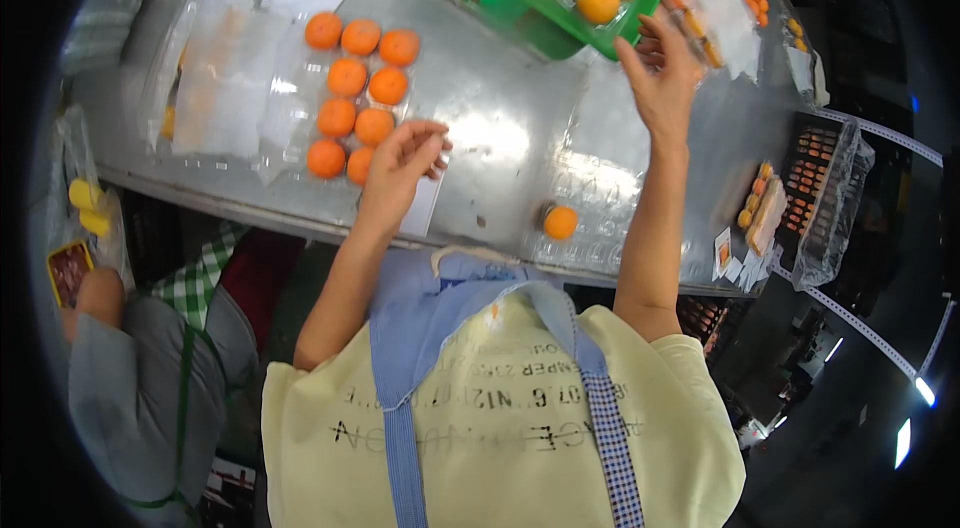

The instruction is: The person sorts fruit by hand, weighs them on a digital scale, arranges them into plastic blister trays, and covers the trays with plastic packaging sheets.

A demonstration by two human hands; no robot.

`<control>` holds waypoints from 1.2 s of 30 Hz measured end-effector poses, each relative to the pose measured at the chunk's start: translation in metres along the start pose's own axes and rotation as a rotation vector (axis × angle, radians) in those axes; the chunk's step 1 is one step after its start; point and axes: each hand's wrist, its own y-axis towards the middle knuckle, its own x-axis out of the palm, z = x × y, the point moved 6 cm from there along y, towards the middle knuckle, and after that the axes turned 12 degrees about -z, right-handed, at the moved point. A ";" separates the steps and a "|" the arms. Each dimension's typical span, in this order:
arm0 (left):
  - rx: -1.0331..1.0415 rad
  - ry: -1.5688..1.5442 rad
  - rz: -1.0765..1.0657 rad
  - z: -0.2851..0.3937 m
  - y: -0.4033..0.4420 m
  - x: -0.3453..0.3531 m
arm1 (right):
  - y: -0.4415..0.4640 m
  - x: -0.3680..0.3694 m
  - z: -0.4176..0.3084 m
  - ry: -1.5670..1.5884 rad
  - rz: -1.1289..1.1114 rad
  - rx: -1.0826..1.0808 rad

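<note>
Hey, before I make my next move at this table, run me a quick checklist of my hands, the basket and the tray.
1. Left hand empty: cannot tell; nothing shows in its curled fingers, beside the grouped oranges.
2. Right hand gripping the green basket: cannot tell; it is by the corner, but contact is unclear.
3. Fruit available in the basket: ok; several oranges are visible.
4. Space in the clear plastic tray in front of you: ok; only one orange is visible, at the near left.
5. Co-worker's hand clear of yours: ok; it is off to your left, away from both.
</note>
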 end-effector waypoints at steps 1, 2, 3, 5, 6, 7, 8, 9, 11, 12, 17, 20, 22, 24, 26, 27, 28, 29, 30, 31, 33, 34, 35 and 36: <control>0.006 0.003 0.010 0.001 -0.002 -0.002 | -0.011 0.000 0.006 0.031 -0.001 0.009; 0.016 -0.002 0.013 0.002 -0.004 -0.003 | -0.023 0.001 0.012 0.027 -0.026 0.051; 0.024 -0.005 0.014 0.001 -0.005 -0.004 | -0.039 0.002 0.016 0.020 -0.049 0.094; 0.038 -0.009 0.013 0.000 -0.009 -0.005 | -0.065 0.003 0.020 -0.007 -0.100 0.171; 0.044 -0.012 0.008 0.000 -0.011 -0.005 | -0.078 0.003 0.021 -0.032 -0.129 0.204; 0.059 -0.013 -0.001 0.001 -0.012 -0.005 | -0.087 0.004 0.022 -0.060 -0.150 0.232; 0.060 -0.026 0.003 -0.001 -0.014 -0.004 | -0.098 0.005 0.022 -0.064 -0.168 0.231; 0.059 -0.033 -0.001 -0.004 -0.017 -0.004 | -0.110 0.008 0.023 -0.069 -0.212 0.242; 0.070 -0.043 -0.011 -0.006 -0.020 -0.002 | -0.131 0.013 0.022 -0.080 -0.290 0.255; 0.075 -0.044 -0.017 -0.006 -0.022 -0.002 | -0.142 0.016 0.021 -0.082 -0.327 0.263; 0.094 -0.046 -0.007 -0.010 -0.033 -0.002 | -0.180 0.027 0.014 -0.111 -0.443 0.292; 0.088 -0.026 0.004 -0.011 -0.037 -0.003 | -0.188 0.033 0.007 -0.134 -0.515 0.291; 0.099 -0.027 0.007 -0.010 -0.038 0.000 | -0.192 0.038 -0.004 -0.172 -0.585 0.275; 0.098 -0.027 0.004 -0.011 -0.038 0.002 | -0.194 0.044 -0.007 -0.171 -0.601 0.267; 0.093 -0.020 -0.004 -0.012 -0.036 0.003 | -0.189 0.046 -0.007 -0.149 -0.598 0.265; 0.094 -0.028 -0.005 -0.013 -0.036 0.005 | -0.181 0.045 -0.011 -0.115 -0.567 0.245; 0.091 -0.032 -0.009 -0.016 -0.034 0.006 | -0.171 0.043 -0.015 -0.082 -0.533 0.224; 0.087 -0.038 -0.014 -0.019 -0.033 0.007 | -0.160 0.042 -0.020 -0.051 -0.499 0.204; 0.072 -0.024 -0.015 -0.020 -0.031 0.008 | -0.144 0.039 -0.026 -0.023 -0.483 0.177; 0.062 -0.021 -0.021 -0.022 -0.025 0.009 | -0.124 0.036 -0.031 -0.006 -0.433 0.132; 0.041 -0.025 -0.034 -0.025 -0.021 0.011 | -0.086 0.030 -0.042 0.030 -0.335 0.035; 0.035 -0.016 -0.040 -0.025 -0.019 0.013 | -0.067 0.027 -0.045 0.062 -0.291 -0.012; 0.028 -0.007 -0.045 -0.024 -0.018 0.014 | -0.046 0.024 -0.047 0.091 -0.248 -0.061; 0.020 0.003 -0.049 -0.024 -0.017 0.015 | -0.025 0.019 -0.053 0.071 -0.216 -0.087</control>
